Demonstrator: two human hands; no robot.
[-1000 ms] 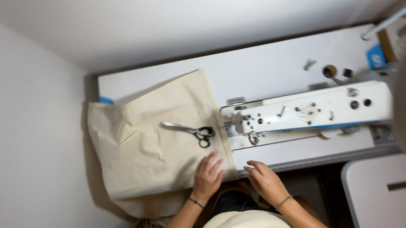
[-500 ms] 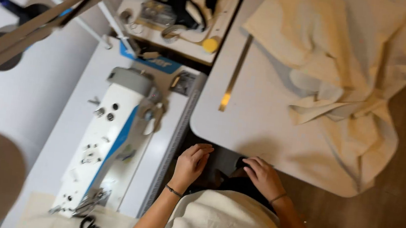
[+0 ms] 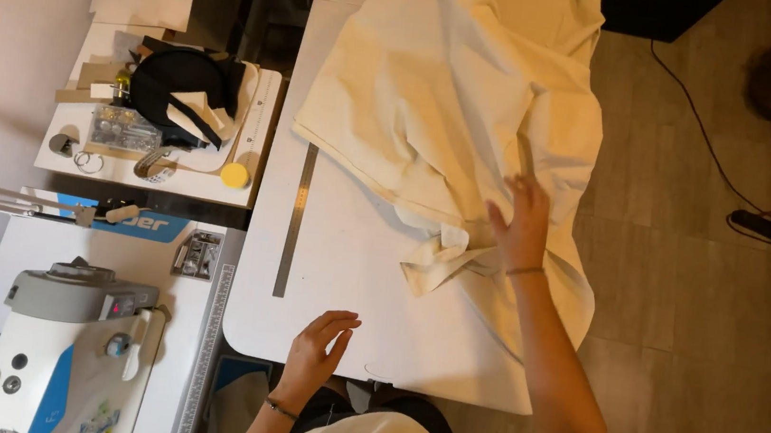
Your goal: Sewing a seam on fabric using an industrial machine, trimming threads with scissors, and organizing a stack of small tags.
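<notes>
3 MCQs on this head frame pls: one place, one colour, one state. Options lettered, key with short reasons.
1. Where does the metal ruler lie?
A. on the white table, left of the cream fabric
B. on the sewing machine
C. on the floor

2. What colour is the round disc at the side table's edge?
A. red
B. yellow
C. green

3. What is the right hand doing?
A. gripping scissors
B. hanging over bare floor
C. resting on the cream fabric, fingers spread

Key: 1 A, the ruler lies flat on the white table beside the cream fabric. 2 B, the disc shows yellow. 3 C, the open palm lies on folds; the left hand sits open at the near edge.
</notes>
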